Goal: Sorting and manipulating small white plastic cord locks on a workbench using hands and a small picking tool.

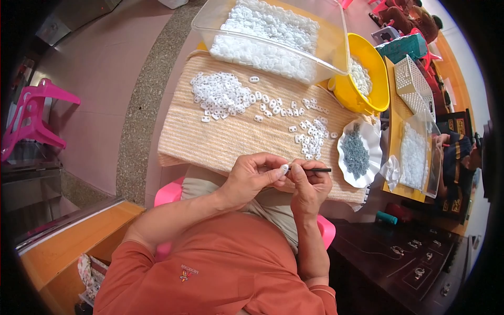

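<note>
My left hand (251, 174) pinches a small white plastic piece (284, 168) between thumb and fingers. Against it, my right hand (311, 186) grips a thin black rod (319, 169), whose left end meets the piece; how they join is hidden by fingertips. Both hands are over the near edge of a striped towel (210, 142). Beyond them on the towel lie a heap of white two-holed plastic pieces (218, 94) and a smaller scattered group (313, 137). To the right, a white wavy-rimmed dish (371, 170) holds many small grey parts (355, 152).
A clear bin (336, 31) of white parts stands at the far side, beside a yellow bucket (382, 79) with more inside. At right are a white basket (415, 84), another clear bin (433, 181) and people seated. A pink stool (34, 115) stands left.
</note>
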`<state>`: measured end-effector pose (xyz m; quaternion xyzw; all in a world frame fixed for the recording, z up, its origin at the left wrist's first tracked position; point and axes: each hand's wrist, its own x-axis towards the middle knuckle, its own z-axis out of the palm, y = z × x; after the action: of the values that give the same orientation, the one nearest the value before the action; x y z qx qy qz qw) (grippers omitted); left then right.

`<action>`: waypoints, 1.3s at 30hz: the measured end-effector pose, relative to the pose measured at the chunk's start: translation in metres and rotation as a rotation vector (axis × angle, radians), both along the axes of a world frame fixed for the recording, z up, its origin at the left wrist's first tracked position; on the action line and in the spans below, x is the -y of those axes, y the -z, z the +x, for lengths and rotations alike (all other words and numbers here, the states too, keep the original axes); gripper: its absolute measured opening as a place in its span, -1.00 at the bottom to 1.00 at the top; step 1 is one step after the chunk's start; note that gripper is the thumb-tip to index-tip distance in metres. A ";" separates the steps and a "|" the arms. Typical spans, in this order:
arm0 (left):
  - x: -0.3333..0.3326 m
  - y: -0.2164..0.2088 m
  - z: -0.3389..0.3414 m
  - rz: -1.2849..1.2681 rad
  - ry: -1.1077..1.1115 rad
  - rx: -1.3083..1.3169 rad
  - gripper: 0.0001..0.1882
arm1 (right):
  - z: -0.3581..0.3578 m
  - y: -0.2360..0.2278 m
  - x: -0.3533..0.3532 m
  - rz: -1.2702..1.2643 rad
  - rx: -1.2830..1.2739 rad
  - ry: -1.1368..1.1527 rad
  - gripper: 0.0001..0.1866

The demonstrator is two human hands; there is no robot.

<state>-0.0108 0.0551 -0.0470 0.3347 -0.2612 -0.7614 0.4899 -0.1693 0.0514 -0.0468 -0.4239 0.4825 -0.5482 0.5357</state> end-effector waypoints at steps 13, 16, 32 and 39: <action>0.021 -0.001 0.016 -0.458 -0.210 0.881 -0.86 | -0.007 0.000 0.008 0.060 -0.142 0.108 -0.84; 0.031 -0.001 0.023 -0.486 -0.210 1.023 -0.86 | -0.010 0.013 0.008 0.051 -0.185 0.107 -0.83; 0.007 -0.005 0.006 -0.336 0.015 0.577 -0.83 | -0.006 0.011 0.000 -0.238 -0.513 -0.021 -0.83; 0.005 -0.003 0.004 -0.317 0.033 0.509 -0.83 | -0.003 0.000 -0.008 -0.076 -0.451 -0.053 -0.88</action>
<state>-0.0064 0.0501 -0.0438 0.4297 -0.4966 -0.6109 0.4422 -0.1728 0.0593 -0.0471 -0.5680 0.5577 -0.4431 0.4124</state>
